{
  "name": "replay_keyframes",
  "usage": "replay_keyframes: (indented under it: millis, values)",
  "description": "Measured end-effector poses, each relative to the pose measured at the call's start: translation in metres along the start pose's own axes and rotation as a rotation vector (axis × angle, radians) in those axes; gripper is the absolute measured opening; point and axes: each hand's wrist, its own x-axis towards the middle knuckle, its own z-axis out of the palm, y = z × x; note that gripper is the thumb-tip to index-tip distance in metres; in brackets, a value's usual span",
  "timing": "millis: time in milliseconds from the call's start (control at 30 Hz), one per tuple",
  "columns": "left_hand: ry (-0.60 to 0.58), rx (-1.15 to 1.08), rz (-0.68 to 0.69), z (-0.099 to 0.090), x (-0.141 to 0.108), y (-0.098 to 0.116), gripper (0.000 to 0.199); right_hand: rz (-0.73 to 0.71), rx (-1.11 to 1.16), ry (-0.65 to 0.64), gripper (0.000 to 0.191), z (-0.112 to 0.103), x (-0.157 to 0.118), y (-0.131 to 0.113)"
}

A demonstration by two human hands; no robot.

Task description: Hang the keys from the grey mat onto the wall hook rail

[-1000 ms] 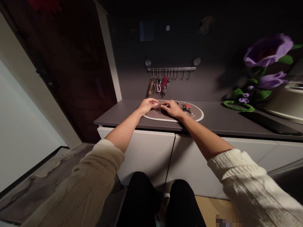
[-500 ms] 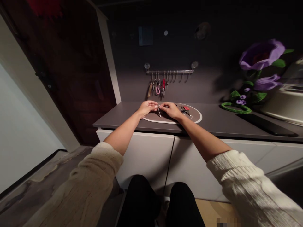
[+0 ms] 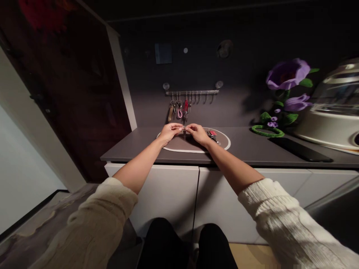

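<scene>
Above an oval mat (image 3: 185, 151), my left hand (image 3: 170, 133) and my right hand (image 3: 198, 133) meet with thumbs and fingers pinched. Between the fingertips is a small metal key ring (image 3: 184, 128), gripped from both sides. A key (image 3: 184, 135) dangles below it; its details are too small and dim to make out. Just right of my right hand, a bunch of keys with a red piece (image 3: 213, 133) lies on the mat, partly hidden by that hand.
Behind my hands, a clear hook rail (image 3: 193, 92) carries several key bunches, one with a pink loop (image 3: 179, 113). To the right stand purple plush flowers (image 3: 288, 74), a black phone-like slab (image 3: 301, 149) and a cream appliance (image 3: 331, 123). White cabinet doors (image 3: 168, 190) front the counter.
My view has tilted up and turned slightly right. Both hands stay pinched together over the mat, and the dangling key has swung from slanted to nearly upright.
</scene>
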Motion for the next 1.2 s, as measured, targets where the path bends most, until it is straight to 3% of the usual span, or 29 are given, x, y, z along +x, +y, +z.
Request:
replay_keyframes:
  millis: [367, 600, 833, 967, 1200]
  values:
    - [0.106, 0.088, 0.146, 0.029, 0.04, 0.018, 0.022, 0.112, 0.288, 0.143, 0.021, -0.026, 0.018, -0.011]
    - [0.204, 0.23, 0.172, 0.039, 0.061, -0.002, 0.018, 0.153, 0.392, 0.202, 0.018, -0.047, 0.037, -0.01]
    - [0.15, 0.619, 0.317, 0.037, 0.055, -0.02, 0.025, 0.21, 0.472, 0.279, 0.009, -0.056, 0.055, -0.014]
    - [0.124, 0.704, 0.294, 0.035, 0.054, -0.027, 0.025, 0.233, 0.501, 0.336, 0.009, -0.058, 0.068, -0.014]
    - [0.126, 0.651, 0.179, 0.035, 0.056, -0.036, 0.025, 0.241, 0.481, 0.397, 0.01, -0.058, 0.091, -0.012]
